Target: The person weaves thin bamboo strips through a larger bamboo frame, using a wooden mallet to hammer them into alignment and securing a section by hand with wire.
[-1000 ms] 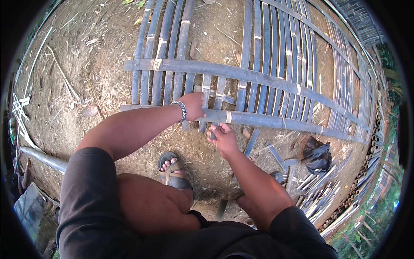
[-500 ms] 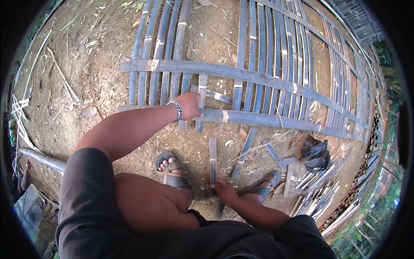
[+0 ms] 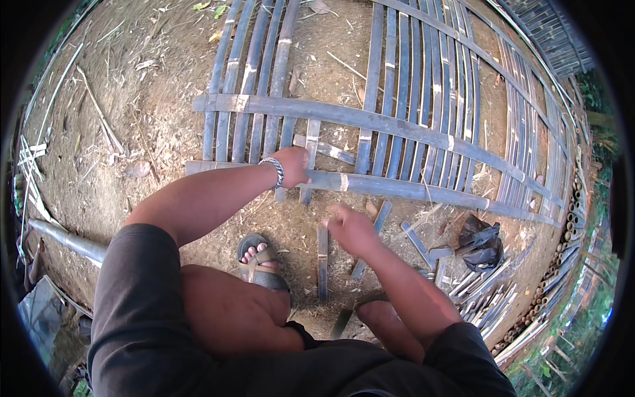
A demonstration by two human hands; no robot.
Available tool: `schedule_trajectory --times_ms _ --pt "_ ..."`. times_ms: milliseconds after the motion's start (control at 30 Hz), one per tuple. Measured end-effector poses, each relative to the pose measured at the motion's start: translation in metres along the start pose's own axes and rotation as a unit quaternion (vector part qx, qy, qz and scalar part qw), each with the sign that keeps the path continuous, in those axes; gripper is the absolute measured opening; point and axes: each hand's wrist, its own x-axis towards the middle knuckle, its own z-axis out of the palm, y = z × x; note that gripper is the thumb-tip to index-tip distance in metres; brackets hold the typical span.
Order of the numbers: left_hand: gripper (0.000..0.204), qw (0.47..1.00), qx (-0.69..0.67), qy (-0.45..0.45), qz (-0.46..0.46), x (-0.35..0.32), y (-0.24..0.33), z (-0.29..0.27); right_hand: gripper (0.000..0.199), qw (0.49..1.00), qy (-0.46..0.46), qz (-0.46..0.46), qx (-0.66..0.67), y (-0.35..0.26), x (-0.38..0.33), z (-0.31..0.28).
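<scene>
A panel of woven bamboo slats (image 3: 403, 112) lies flat on the dirt in front of me. My left hand (image 3: 292, 165), with a metal bracelet at the wrist, grips the nearest horizontal slat (image 3: 397, 188) where upright slats cross it. My right hand (image 3: 347, 228) hovers blurred above the ground just below that slat, fingers loosely curled; whether it holds anything is unclear. A short bamboo strip (image 3: 322, 264) lies on the dirt beside it, and another strip (image 3: 370, 241) lies partly under it.
My sandalled foot (image 3: 261, 261) rests below the left hand. A black bag (image 3: 479, 241) and a heap of thin bamboo strips (image 3: 489, 298) lie to the right. A thick pole (image 3: 66, 241) lies at the left, with loose sticks nearby.
My right hand left the horizontal slat, dropped toward the ground near my knee, then rose again to just below the slat. My left hand stayed on the slat.
</scene>
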Motion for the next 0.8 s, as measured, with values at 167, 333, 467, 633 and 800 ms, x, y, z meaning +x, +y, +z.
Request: schedule_trajectory --times_ms 167,333,467,633,800 --pt "0.041 1.0 0.007 0.014 0.012 -0.001 0.003 0.0 0.041 0.984 0.149 -0.085 0.047 -0.019 0.06 -0.025" --pt "0.035 0.999 -0.029 0.029 -0.016 -0.014 0.01 -0.005 0.043 0.961 0.249 -0.114 0.026 -0.03 0.11 -0.02" --pt "0.03 0.994 -0.073 0.087 0.003 -0.024 0.003 -0.015 0.05 0.971 0.229 -0.067 0.029 -0.04 0.127 -0.014" --pt "0.026 0.973 -0.066 0.223 0.001 -0.019 -0.031 -0.058 0.062 0.981 0.177 -0.049 0.057 -0.031 0.131 -0.019" --pt "0.033 0.989 -0.03 0.142 0.007 -0.022 -0.033 -0.073 0.069 0.99 0.136 -0.032 0.022 -0.032 0.129 -0.023"
